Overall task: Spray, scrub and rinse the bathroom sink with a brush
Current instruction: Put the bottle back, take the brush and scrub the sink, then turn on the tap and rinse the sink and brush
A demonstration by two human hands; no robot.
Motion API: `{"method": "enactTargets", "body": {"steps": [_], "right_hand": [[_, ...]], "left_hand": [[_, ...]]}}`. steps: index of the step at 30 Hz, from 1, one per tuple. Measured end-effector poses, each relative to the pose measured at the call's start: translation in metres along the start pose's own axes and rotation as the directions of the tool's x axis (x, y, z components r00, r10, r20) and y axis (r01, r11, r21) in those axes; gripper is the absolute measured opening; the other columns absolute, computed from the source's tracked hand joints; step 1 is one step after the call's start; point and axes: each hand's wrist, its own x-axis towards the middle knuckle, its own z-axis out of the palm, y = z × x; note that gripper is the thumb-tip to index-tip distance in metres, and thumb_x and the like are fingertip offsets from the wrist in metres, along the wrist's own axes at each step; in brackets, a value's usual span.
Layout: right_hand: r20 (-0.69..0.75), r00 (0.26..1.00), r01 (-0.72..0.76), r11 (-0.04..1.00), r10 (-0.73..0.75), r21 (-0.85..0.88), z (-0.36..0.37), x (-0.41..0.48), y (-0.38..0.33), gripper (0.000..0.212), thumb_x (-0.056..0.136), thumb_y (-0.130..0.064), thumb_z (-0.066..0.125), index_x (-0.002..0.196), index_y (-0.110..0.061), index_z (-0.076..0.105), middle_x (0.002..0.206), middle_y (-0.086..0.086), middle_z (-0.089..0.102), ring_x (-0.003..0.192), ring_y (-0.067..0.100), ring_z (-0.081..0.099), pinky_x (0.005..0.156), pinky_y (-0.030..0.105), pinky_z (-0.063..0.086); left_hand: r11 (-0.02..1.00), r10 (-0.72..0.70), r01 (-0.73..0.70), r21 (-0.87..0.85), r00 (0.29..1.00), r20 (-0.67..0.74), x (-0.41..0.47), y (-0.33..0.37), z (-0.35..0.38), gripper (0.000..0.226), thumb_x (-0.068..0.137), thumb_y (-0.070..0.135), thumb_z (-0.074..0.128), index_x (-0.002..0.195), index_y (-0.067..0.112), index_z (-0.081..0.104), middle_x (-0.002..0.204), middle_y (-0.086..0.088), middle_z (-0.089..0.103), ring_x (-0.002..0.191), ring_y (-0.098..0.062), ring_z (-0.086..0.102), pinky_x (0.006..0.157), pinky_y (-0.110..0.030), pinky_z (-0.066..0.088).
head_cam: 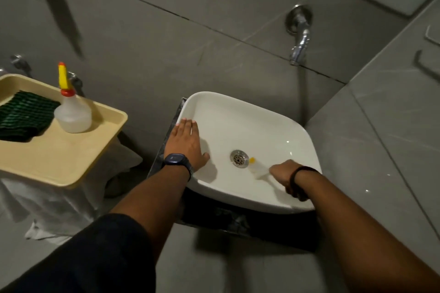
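Grey tile wall (pixel 147 38) fills most of what I'm looking down at, and set against it is the white sink (pixel 238 112), a rounded square basin on a dark counter. Off to my left sits a cream tray (pixel 59 162) on a white-draped stand, well apart from the basin. My left hand (pixel 187 143) lies flat and open on the sink's left rim, fingers spread toward the wall, gripping nothing, a dark watch (pixel 176 159) on the wrist. My right hand (pixel 284 175) is closed in a fist around the brush (pixel 257 169), down inside the basin near the front right edge; the brush is blurred, a pale shape with a yellow tip that sits just beside the drain (pixel 239 158). On the tray, a green cloth (pixel 23 114) lies folded at the far left, and the spray bottle (pixel 72 114) stands upright beside it, clear body, red collar, yellow nozzle. Chrome tap (pixel 300 35) juts from the wall above the basin's far right corner.
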Motion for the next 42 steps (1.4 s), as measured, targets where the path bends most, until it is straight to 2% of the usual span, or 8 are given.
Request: {"method": "enactTargets", "body": {"steps": [5,8,11,15,22,28,34,42], "right_hand": [[0.183,0.962,0.170,0.969,-0.202,0.177,0.037,-0.021,-0.021,0.044,0.082,-0.055,0.047,0.076,-0.011,0.051,0.049,0.007,0.050,0.032,0.017,0.040,0.039,0.018,0.032],[-0.001,0.965,0.263,0.962,-0.264,0.068,0.060,-0.005,-0.032,0.061,0.088,-0.055,0.041,0.127,-0.009,0.051,0.114,0.021,0.063,0.093,0.031,0.063,0.076,0.034,0.050],[-0.181,0.975,0.140,0.989,-0.131,0.038,0.054,0.013,-0.015,0.057,0.091,-0.046,0.041,0.131,-0.007,0.049,0.137,0.019,0.052,0.122,0.035,0.051,0.098,0.037,0.040],[-0.237,0.971,-0.022,0.999,0.033,0.047,0.025,0.013,0.028,0.047,0.087,-0.039,0.044,0.120,-0.008,0.055,0.120,0.016,0.062,0.103,0.034,0.058,0.082,0.036,0.044],[0.201,0.974,0.011,0.915,-0.100,0.403,-0.022,-0.020,0.054,0.038,0.081,-0.047,0.050,0.060,-0.016,0.041,0.036,-0.003,0.037,0.028,0.012,0.027,0.036,0.014,0.022],[-0.003,0.992,0.085,0.649,-0.126,0.756,-0.066,-0.002,0.053,0.049,0.080,-0.059,0.049,0.059,-0.016,0.040,0.042,-0.002,0.031,0.033,0.012,0.020,0.040,0.018,0.015],[0.027,0.991,0.044,0.526,-0.128,0.849,-0.089,0.028,0.055,0.051,0.081,-0.059,0.046,0.052,-0.019,0.037,0.041,-0.002,0.029,0.033,0.012,0.020,0.036,0.016,0.017],[0.084,0.981,0.013,0.493,-0.173,0.870,-0.101,0.053,0.044,0.052,0.086,-0.059,0.042,0.052,-0.019,0.037,0.039,-0.002,0.030,0.030,0.011,0.022,0.035,0.015,0.020]], "left_hand": [[1.000,0.002,-0.002,0.011,1.000,0.013,-0.002,0.003,-0.001,0.092,0.081,0.052,0.054,0.147,0.004,0.010,0.157,-0.013,0.015,0.145,-0.025,0.007,0.116,-0.037,0.003],[1.000,0.021,-0.021,0.023,1.000,-0.003,-0.002,0.001,0.002,0.091,0.082,0.052,0.053,0.147,0.003,0.012,0.156,-0.014,0.016,0.145,-0.026,0.009,0.117,-0.037,0.004],[0.999,0.025,-0.025,0.036,1.000,-0.004,0.000,-0.002,0.006,0.093,0.081,0.052,0.055,0.147,0.004,0.011,0.156,-0.014,0.016,0.145,-0.026,0.009,0.117,-0.036,0.004],[0.998,0.022,-0.024,0.061,0.999,0.035,0.001,-0.002,0.004,0.091,0.082,0.052,0.054,0.147,0.005,0.012,0.157,-0.013,0.015,0.145,-0.026,0.008,0.116,-0.036,0.003],[0.979,-0.002,0.023,-0.202,0.994,0.106,0.002,0.041,-0.035,0.062,0.088,0.050,0.050,0.136,0.011,0.043,0.143,-0.012,0.044,0.132,-0.029,0.038,0.109,-0.038,0.028],[0.514,-0.043,0.040,-0.857,0.999,0.021,0.096,0.141,-0.129,0.046,0.093,0.040,0.050,0.125,0.007,0.056,0.129,-0.013,0.059,0.119,-0.029,0.053,0.100,-0.037,0.041],[0.358,0.151,0.032,-0.933,0.984,0.092,0.172,0.175,-0.162,0.041,0.099,0.032,0.037,0.103,0.004,0.066,0.100,-0.009,0.062,0.088,-0.019,0.055,0.075,-0.026,0.036],[0.036,0.346,0.087,-0.996,0.934,0.094,0.182,0.168,-0.132,0.035,0.100,0.033,0.035,0.097,0.020,0.068,0.107,0.001,0.070,0.111,-0.015,0.058,0.104,-0.037,0.035]]}}
